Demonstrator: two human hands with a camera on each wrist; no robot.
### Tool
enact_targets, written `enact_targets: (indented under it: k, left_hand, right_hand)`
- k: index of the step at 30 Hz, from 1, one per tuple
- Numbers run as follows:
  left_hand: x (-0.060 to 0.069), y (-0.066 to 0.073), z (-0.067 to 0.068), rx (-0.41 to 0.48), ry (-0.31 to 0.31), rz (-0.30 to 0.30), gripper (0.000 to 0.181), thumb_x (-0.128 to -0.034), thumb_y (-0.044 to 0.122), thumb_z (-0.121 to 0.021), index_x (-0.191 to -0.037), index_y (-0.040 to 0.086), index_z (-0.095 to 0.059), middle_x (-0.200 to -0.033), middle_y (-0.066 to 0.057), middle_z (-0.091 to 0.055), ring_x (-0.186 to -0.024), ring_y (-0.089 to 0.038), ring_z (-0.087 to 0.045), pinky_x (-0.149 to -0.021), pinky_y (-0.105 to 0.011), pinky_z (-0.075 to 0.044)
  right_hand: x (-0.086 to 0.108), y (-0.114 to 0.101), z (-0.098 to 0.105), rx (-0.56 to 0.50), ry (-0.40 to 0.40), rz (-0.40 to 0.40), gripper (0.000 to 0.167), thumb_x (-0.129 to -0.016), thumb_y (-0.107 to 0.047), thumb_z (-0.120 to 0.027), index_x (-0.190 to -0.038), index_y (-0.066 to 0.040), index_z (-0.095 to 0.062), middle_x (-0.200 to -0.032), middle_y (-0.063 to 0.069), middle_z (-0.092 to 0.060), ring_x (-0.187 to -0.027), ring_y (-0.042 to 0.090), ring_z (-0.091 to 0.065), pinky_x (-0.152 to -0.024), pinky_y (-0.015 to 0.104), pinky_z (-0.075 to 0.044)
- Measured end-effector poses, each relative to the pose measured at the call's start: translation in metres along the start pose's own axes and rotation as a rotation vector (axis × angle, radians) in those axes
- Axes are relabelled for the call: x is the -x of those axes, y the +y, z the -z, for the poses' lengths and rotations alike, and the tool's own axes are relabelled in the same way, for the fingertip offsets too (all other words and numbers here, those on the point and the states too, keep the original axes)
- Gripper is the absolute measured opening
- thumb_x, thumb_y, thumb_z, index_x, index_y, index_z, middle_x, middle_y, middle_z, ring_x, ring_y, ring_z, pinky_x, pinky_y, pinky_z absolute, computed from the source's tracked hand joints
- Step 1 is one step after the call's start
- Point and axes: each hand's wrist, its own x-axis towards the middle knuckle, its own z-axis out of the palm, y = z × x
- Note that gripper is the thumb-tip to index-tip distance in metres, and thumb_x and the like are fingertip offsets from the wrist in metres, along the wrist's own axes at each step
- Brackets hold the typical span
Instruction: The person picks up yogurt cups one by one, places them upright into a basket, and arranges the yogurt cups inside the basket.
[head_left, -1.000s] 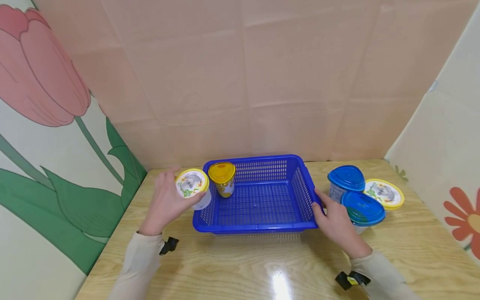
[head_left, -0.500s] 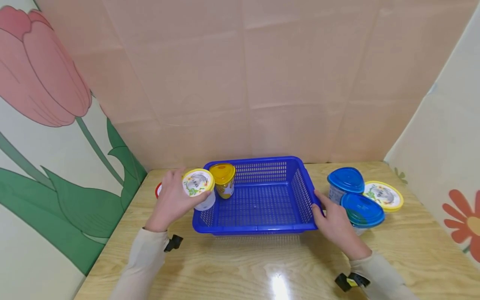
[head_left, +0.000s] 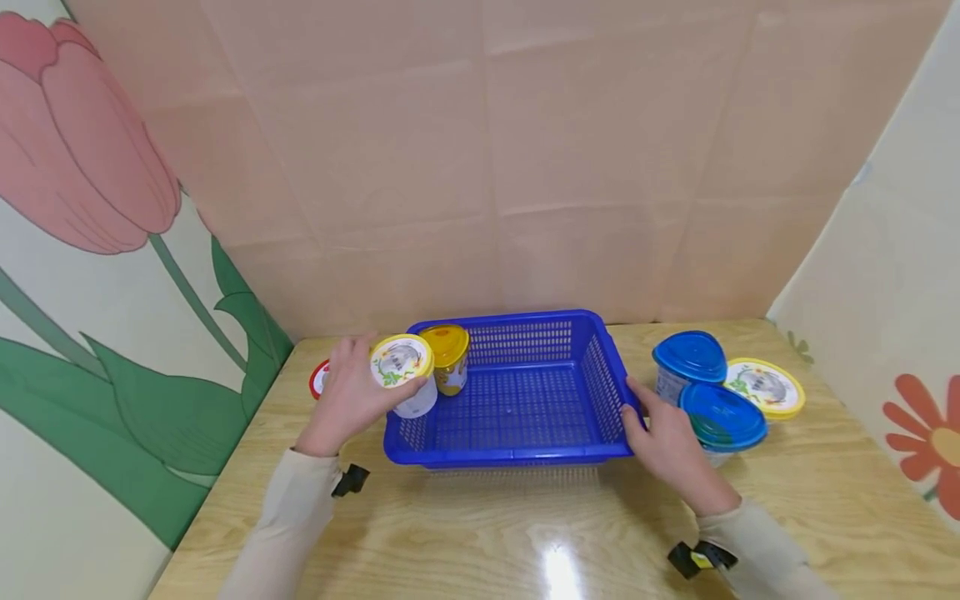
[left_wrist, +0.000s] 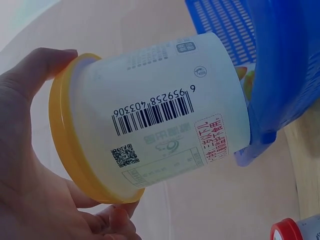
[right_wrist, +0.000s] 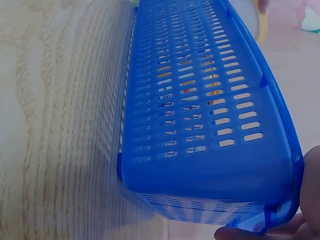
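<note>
My left hand point(head_left: 347, 398) grips a white tub with a yellow lid point(head_left: 402, 361) by its lid, over the left end of a blue basket point(head_left: 517, 457). In the left wrist view the tub point(left_wrist: 165, 110) shows a barcode, its base close to the basket's rim point(left_wrist: 280, 65). An orange-yellow lidded cup point(head_left: 448, 358) stands inside the basket at the back left. My right hand point(head_left: 671, 446) holds the basket's right rim; the right wrist view shows its fingers point(right_wrist: 280, 232) at the basket's corner point(right_wrist: 210, 175).
Two blue-lidded tubs point(head_left: 690, 357) and a yellow-lidded one point(head_left: 767, 388) stand right of the basket on the wooden table point(head_left: 450, 533). A red-lidded container point(head_left: 318, 379) sits partly behind my left hand. A covered wall rises behind the table.
My left hand has carried the yellow-lidded tub rightward, over the basket's left end. The red-lidded container has come into view behind that hand. My right hand stays on the rim.
</note>
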Motion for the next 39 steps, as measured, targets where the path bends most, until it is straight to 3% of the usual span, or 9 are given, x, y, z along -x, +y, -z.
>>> enact_targets:
  k: [20, 34, 39]
  left_hand:
    - [-0.012, 0.008, -0.007, 0.015, -0.049, 0.019, 0.099, -0.0727, 0.067, -0.076, -0.142, 0.002, -0.047, -0.122, -0.013, -0.046, -0.110, -0.028, -0.042, -0.086, -0.045, -0.048]
    - [-0.016, 0.014, -0.012, 0.010, -0.065, -0.011, 0.096, -0.0728, 0.065, -0.077, -0.142, 0.004, -0.049, -0.116, -0.012, -0.046, -0.103, -0.027, -0.045, -0.078, -0.041, -0.048]
    - [-0.017, 0.013, -0.016, 0.006, -0.096, -0.018, 0.094, -0.0732, 0.065, -0.076, -0.141, 0.006, -0.051, -0.113, -0.011, -0.046, -0.103, -0.027, -0.043, -0.078, -0.040, -0.047]
  right_hand:
    - [-0.002, 0.001, -0.001, 0.018, 0.003, -0.006, 0.054, -0.102, -0.019, -0.048, -0.147, 0.009, -0.040, -0.128, 0.035, -0.059, -0.106, 0.044, -0.065, -0.083, 0.056, -0.055]
    - [-0.001, 0.001, -0.001, 0.017, -0.002, -0.008, 0.053, -0.102, -0.018, -0.047, -0.147, 0.009, -0.040, -0.130, 0.035, -0.057, -0.111, 0.047, -0.063, -0.087, 0.058, -0.054]
    - [-0.002, 0.001, -0.001, 0.019, -0.004, -0.012, 0.053, -0.102, -0.018, -0.047, -0.148, 0.008, -0.039, -0.132, 0.035, -0.056, -0.114, 0.047, -0.061, -0.087, 0.058, -0.053]
